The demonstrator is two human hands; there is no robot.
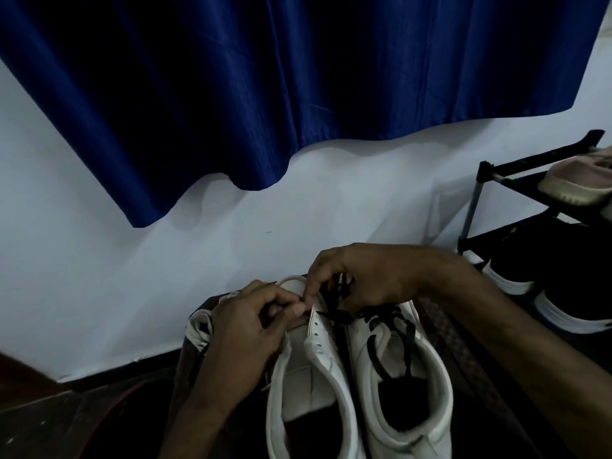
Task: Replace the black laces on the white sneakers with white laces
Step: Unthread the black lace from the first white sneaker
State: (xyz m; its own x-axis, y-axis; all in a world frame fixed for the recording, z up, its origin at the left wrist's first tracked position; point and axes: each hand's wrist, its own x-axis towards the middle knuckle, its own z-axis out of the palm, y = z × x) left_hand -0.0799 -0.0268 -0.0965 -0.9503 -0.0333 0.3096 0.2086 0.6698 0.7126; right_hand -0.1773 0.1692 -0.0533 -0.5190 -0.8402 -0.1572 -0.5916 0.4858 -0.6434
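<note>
white sneakers (pixel 323 349), left hand (pixel 245 323) gripping one, right hand (pixel 364 276) pinching black lace (pixel 334 315)

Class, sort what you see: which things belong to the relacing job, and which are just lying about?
In the job: left hand, right hand, unlaced white sneaker, second white sneaker beside it, black lace.

Lying about: blue curtain, shoe rack, pink shoe on it, black shoes on its lower shelf.
</note>
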